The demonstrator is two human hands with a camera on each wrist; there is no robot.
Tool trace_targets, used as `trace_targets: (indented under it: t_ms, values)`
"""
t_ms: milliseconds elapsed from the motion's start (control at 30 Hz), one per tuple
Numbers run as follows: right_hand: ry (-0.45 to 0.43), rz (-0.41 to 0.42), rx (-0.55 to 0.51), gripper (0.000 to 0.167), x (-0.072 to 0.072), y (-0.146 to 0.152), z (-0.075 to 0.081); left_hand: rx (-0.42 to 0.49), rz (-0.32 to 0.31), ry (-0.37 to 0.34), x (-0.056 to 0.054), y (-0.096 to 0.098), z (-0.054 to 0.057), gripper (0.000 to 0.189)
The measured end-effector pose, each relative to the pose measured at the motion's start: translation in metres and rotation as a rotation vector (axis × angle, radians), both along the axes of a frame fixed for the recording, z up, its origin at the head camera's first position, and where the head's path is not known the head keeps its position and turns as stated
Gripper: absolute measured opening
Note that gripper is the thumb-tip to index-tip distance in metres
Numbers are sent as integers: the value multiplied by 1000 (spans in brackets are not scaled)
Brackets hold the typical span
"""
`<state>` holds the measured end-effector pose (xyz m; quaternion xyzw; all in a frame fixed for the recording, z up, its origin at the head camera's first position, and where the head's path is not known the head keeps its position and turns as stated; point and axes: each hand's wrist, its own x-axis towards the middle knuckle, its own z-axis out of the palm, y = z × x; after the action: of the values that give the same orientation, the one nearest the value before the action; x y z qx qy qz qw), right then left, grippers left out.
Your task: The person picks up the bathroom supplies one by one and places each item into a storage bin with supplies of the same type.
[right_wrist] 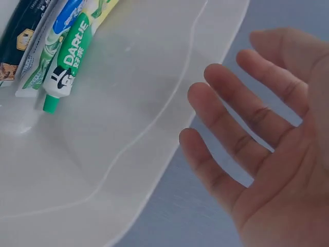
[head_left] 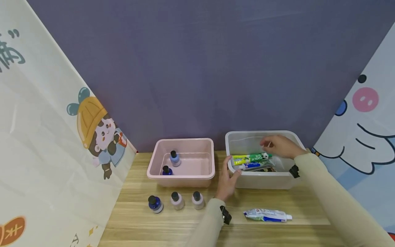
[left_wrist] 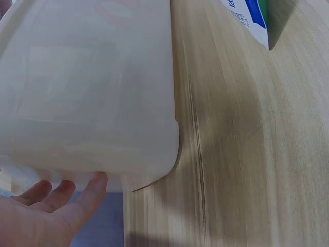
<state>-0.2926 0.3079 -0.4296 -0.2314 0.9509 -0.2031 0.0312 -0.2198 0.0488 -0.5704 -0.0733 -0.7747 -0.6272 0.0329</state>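
My left hand rests against the front left corner of a white plastic bin, thumb at the front and fingers on the side. Its fingertips touch the bin wall in the left wrist view. My right hand is over the back right of the bin; its fingers are loosely bent with nothing between them. Inside lie a green and yellow Darlie toothpaste tube, a blue and white toothpaste tube and a dark tube. Another toothpaste tube lies on the table before the bin.
Left of the white bin stands a pink bin holding a light blue bottle and a dark blue bottle. In front of it are a dark blue bottle and two pale pink bottles. A grey-purple wall rises behind.
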Motion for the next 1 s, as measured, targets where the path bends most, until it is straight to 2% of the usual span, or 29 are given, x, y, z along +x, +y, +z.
trace_targets:
  t_ms: [267,400,733,833,1000]
  values:
    - [146,14,-13,20,47,-1,14,-3,3,14,-3,0,1,65]
    - [218,6,-62,23,70,-1,10,-12,5,14,-2,1,0,63]
    - [419,-36,-159,32,125,-6,-25,-6,-12,29,1,1,-1,64]
    - [438,-60,-167,33,138,-10,-37,-6,-13,22,1,1,-2,63]
    - [385,-110,-177,32,157,-18,-65,-10,-15,20,1,-1,-2,64]
